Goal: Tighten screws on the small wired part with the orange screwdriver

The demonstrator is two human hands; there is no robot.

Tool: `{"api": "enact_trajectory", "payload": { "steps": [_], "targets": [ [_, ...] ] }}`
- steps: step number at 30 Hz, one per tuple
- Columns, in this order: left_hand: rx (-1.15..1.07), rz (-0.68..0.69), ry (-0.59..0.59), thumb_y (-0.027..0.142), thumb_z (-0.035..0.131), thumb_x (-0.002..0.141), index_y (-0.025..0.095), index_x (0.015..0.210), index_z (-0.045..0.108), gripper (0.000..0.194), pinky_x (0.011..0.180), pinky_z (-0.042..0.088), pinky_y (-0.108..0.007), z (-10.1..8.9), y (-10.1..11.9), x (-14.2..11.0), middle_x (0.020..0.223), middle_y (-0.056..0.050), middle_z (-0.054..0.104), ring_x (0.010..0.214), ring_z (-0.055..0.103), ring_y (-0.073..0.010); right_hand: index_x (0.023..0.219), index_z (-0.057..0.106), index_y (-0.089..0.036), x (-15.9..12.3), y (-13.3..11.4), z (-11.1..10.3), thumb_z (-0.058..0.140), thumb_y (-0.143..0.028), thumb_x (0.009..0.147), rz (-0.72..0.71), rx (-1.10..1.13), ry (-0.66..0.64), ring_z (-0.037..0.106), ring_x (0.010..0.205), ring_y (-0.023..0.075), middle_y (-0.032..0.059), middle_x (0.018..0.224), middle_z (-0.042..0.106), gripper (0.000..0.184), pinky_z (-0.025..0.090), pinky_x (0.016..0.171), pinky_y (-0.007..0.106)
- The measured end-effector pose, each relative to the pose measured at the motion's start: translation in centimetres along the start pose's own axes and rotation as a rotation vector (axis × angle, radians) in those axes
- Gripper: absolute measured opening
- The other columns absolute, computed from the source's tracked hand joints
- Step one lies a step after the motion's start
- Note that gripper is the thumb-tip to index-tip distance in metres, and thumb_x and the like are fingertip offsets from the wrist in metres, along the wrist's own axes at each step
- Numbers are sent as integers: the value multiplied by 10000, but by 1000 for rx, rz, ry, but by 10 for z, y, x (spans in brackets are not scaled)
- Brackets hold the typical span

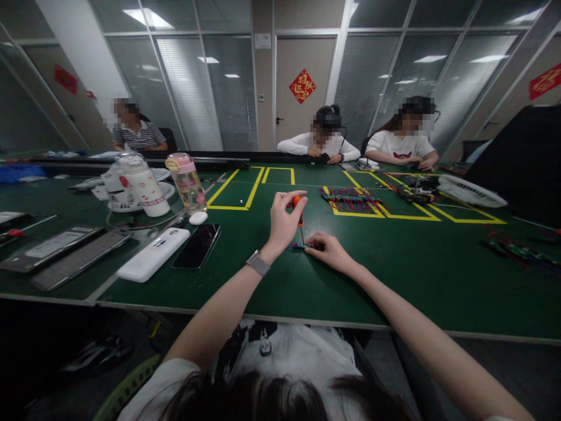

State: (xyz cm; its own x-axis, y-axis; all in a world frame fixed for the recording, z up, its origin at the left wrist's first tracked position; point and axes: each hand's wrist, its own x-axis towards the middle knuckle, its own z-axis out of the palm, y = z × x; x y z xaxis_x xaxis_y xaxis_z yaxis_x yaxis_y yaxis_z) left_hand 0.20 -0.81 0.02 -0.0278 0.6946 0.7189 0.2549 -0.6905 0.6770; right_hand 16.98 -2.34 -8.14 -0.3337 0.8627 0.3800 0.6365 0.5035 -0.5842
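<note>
Left hand [286, 219] up high, fingertips pinching the handle of an orange-handled screwdriver [301, 222], its shaft dropping nearly upright. Below it, the right hand [328, 250] sits low on the green surface [438, 286], thumb and fingers pinching a small circuit board [298, 246] at its edge, with the blade tip seemingly on it, just beside the right fingertips.

And here's the danger! The pinch is high, so if the handle tilts, the tip could skate off and scratch the board or jab those right fingers. The board looks small; a weak hold might let it twist under turning force. Thin wires beside it could be snagged, too.

Out beyond the right hand, a tangled row of wired boards [353, 202] waits; a careless sweep that way might drag leads loose.

Now the lettering: well beyond both hands, a red diamond sign [303, 86] carries gold Chinese characters, apparently 招财进宝. Far right of the right hand, a red banner [546, 80] shows gold characters, too cut off to read. Left of the left hand, a white power bank [153, 255] bears dark marks, illegible from here; no brand readable.
</note>
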Motion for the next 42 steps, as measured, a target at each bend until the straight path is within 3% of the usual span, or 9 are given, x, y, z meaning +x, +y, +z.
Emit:
{"api": "enact_trajectory", "payload": {
  "steps": [5,11,17,23,29,35,40,42],
  "targets": [
    [-88,2,-70,215,400,951,233,1181,621,319,870,457,-284,1,-2,1,1090,-61,629,982,584,-140,887,705,-153,0,0,0,644,-268,799,1,-1,3,565,727,162,39,780,598,157,446,676,282],
    [6,17,-25,301,570,880,234,1045,686,213,814,472,-276,0,0,0,945,-42,609,870,578,-145,877,705,-163,0,0,0,646,-266,795,2,1,6,558,711,158,33,770,591,144,445,661,278],
    [-104,4,-114,209,405,949,251,1188,615,321,869,466,-277,1,-1,1,1104,-51,626,984,585,-139,871,706,-166,0,1,0,652,-257,789,-1,-10,10,558,717,160,34,772,598,134,443,669,282],
    [-17,37,-33,273,604,856,227,1020,690,191,803,475,-268,0,1,0,905,-36,604,843,573,-141,876,708,-168,1,1,0,650,-255,791,0,-14,2,564,719,159,31,766,600,135,447,677,283],
    [-83,29,-112,201,413,947,236,1169,620,305,847,468,-278,0,1,1,1061,-53,637,955,589,-139,875,705,-162,0,0,0,643,-256,797,-1,-10,1,561,714,159,36,772,602,137,450,673,283],
    [10,75,-36,305,610,854,226,1009,693,193,798,474,-265,0,3,-1,902,-30,594,834,573,-136,872,705,-164,1,0,0,653,-241,787,-2,-12,8,560,708,155,30,764,599,125,444,667,278],
    [-98,40,-123,224,414,945,231,1144,644,304,859,472,-284,0,4,-1,1092,-55,642,956,601,-141,870,708,-164,1,-1,-1,648,-238,790,11,-15,-6,561,718,161,36,773,602,125,444,671,282],
    [-148,15,-133,225,410,945,225,1176,624,314,865,480,-302,0,4,0,1109,-60,667,956,618,-149,876,707,-159,1,0,-1,649,-243,789,14,-12,-10,562,721,164,40,779,603,134,446,675,284]
  ]
}}
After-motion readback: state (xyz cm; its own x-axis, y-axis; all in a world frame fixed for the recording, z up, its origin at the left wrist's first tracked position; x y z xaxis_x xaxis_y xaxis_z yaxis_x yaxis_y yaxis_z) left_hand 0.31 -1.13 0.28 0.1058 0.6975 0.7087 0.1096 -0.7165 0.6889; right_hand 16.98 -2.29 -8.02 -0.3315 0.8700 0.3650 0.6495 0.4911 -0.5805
